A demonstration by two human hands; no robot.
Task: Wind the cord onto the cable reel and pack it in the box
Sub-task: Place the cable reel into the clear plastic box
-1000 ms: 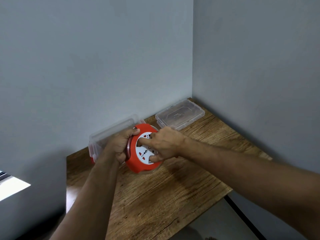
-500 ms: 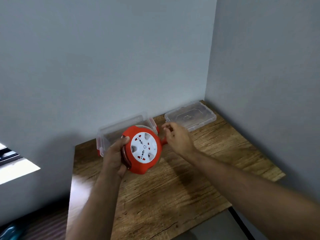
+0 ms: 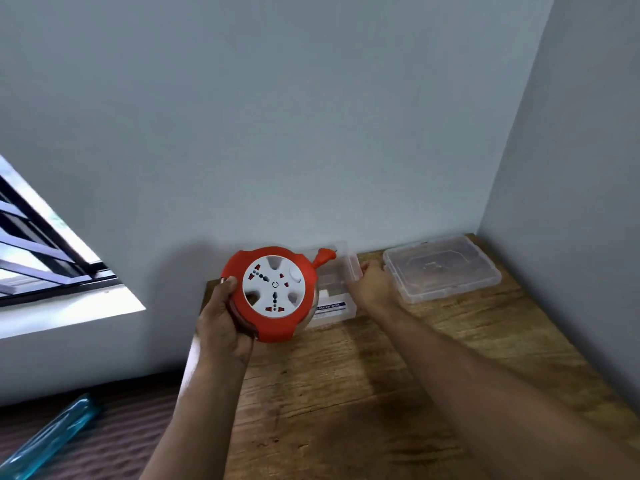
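Against the grey corner walls stood the wooden counter (image 3: 363, 393), its far edge touching both of them; off its left side a window (image 3: 45, 244) showed dark bars, and below that a clear blue bottle (image 3: 48, 441) lay on the floor; on the counter's far right corner sat a clear plastic lid (image 3: 441, 268), flat and just beside the clear box (image 3: 341, 292), which stood against the back wall with a small label on its near face; the orange cable reel (image 3: 270, 294) was held up in front of the box's left part, not inside it, its white socket face turned toward the camera and an orange plug (image 3: 323, 257) sticking out at its upper right over the box; the left hand (image 3: 221, 323) was clamped on the reel's left rim, thumb on the front edge; the right hand (image 3: 372, 284) reached to the box's right end, its fingers curled at the red clip there, though whether they gripped it was unclear.
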